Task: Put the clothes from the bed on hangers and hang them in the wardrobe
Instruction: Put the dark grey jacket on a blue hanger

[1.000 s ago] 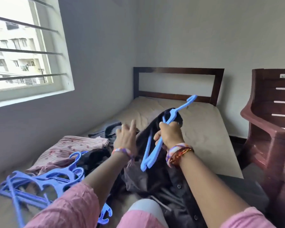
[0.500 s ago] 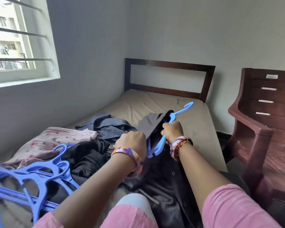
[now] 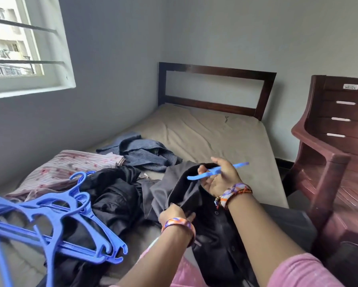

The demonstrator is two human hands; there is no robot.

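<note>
Gripping blue hanger (image 3: 216, 172), right hand (image 3: 219, 179) raised

blue hanger (image 3: 216, 171) mostly inside dark shirt (image 3: 186, 189), chair (image 3: 339, 162) cropped right

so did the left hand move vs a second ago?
Yes. The left hand dropped from beside the blue hanger toward the near bed edge, away from the headboard, and grips the dark shirt.

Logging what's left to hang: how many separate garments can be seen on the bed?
4. Pink striped garment near the wall; blue striped shirt beyond it; black crumpled garment beside the hanger pile; dark buttoned shirt held by both hands. The black heap may hide more.
</note>
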